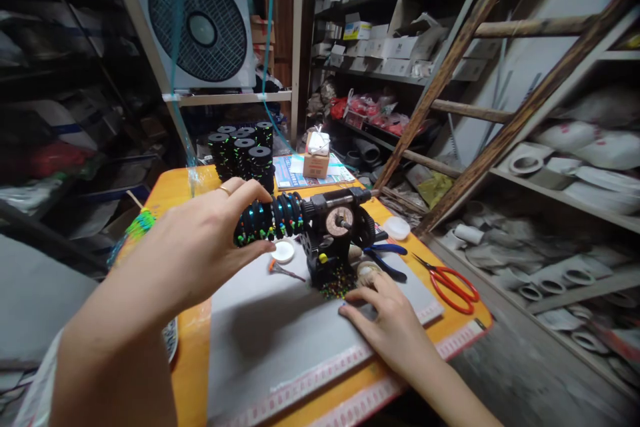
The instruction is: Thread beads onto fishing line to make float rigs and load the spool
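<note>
My left hand (215,230), wearing a ring, curves its fingers and thumb around the left end of a ribbed black cylinder (285,213). Small green, red, yellow and blue bits dot the cylinder's grooves. It sits on a black geared hand machine (333,240) with a round tan disc. My right hand (383,313) rests on the grey board (280,347), thumb and index finger slightly apart. Its fingertips are by a heap of tiny multicoloured pieces (340,282) at the machine's foot. A tiny blue spot shows at the thumb tip. Behind those fingers lies a pale roll (367,272).
Blue-handled pliers (385,257) and red-handled scissors (453,287) lie on the right. A white cap (283,251) and small brush (285,270) sit left of the machine. Several black cylinders (245,153) and a small box (316,163) stand behind. A ladder (450,87) leans right.
</note>
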The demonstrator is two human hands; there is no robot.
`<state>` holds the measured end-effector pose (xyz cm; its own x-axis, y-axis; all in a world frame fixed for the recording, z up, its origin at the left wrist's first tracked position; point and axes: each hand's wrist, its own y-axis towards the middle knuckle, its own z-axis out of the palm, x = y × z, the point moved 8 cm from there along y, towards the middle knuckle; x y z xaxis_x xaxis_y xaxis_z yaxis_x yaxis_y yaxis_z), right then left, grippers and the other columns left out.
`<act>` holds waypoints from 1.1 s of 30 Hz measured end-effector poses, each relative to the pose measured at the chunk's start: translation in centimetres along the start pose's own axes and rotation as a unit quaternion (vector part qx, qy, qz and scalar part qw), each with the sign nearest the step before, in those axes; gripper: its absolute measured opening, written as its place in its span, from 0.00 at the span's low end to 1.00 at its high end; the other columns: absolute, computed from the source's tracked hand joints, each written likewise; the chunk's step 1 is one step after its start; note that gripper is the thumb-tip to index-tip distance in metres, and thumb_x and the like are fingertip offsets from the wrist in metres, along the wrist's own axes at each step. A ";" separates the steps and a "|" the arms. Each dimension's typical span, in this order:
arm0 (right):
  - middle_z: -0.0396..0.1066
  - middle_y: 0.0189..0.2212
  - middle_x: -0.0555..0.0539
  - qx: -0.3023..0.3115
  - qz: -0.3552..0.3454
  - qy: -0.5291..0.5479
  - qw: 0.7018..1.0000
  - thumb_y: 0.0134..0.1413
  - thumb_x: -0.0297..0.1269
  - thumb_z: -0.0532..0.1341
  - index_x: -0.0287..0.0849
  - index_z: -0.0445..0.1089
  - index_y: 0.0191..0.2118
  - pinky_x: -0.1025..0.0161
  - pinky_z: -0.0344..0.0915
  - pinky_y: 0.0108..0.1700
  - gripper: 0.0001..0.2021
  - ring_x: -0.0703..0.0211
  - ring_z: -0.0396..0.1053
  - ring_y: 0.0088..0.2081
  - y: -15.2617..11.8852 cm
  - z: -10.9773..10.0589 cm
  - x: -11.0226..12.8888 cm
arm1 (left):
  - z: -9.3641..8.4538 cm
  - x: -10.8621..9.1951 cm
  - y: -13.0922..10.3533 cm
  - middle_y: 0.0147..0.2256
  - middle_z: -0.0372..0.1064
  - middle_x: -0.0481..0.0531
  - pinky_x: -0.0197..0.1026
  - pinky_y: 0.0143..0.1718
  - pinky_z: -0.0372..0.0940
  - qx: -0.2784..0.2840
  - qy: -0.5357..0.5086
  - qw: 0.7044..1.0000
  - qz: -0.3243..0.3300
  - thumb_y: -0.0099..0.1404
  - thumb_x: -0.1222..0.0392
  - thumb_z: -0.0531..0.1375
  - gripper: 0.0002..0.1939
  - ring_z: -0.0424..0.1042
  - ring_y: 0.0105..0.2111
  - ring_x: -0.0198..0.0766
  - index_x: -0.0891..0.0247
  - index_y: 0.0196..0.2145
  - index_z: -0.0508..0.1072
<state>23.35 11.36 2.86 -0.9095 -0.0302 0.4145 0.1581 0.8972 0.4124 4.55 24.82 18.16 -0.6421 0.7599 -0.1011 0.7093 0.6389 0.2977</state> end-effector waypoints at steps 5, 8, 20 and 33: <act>0.67 0.32 0.44 -0.032 -0.021 -0.002 0.999 0.60 0.29 0.59 0.41 0.72 0.33 0.49 0.71 0.39 0.06 0.49 0.69 0.37 -0.4 0.2 1.0 | 0.1 -0.5 -0.1 0.42 0.72 0.54 0.48 0.31 0.64 -0.002 0.048 0.999 0.009 0.57 0.47 0.64 0.26 0.75 0.36 0.54 0.55 0.50 0.63; 0.68 0.32 0.43 -0.040 -0.031 0.001 0.999 0.62 0.29 0.56 0.41 0.71 0.34 0.51 0.71 0.36 0.07 0.49 0.70 0.36 -0.4 -0.3 0.9 | 0.1 -0.7 -0.2 0.44 0.71 0.54 0.45 0.29 0.62 -0.016 0.069 0.997 0.027 0.58 0.50 0.63 0.24 0.75 0.36 0.51 0.56 0.50 0.62; 0.71 0.37 0.46 -0.086 -0.235 0.147 0.957 0.63 0.22 0.56 0.43 0.66 0.41 0.62 0.68 0.43 0.08 0.59 0.71 0.40 7.3 -8.8 9.6 | -0.6 -0.3 -0.5 0.49 0.74 0.50 0.49 0.42 0.66 -0.012 0.003 0.999 0.035 0.64 0.54 0.61 0.22 0.74 0.46 0.50 0.53 0.55 0.66; 0.71 0.38 0.41 -0.085 -0.337 0.088 0.934 0.64 0.23 0.56 0.35 0.70 0.39 0.59 0.68 0.45 0.06 0.57 0.69 0.41 12.4 -8.3 15.4 | -0.3 -0.3 -0.5 0.44 0.70 0.50 0.50 0.40 0.66 0.017 -0.028 0.999 0.025 0.66 0.53 0.58 0.13 0.73 0.42 0.49 0.54 0.47 0.65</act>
<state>14.52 18.36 21.11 -0.7498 -0.6478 0.1348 -0.3549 0.5657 0.7443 4.28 24.25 18.37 -0.5886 0.7963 -0.1394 0.7505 0.6024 0.2717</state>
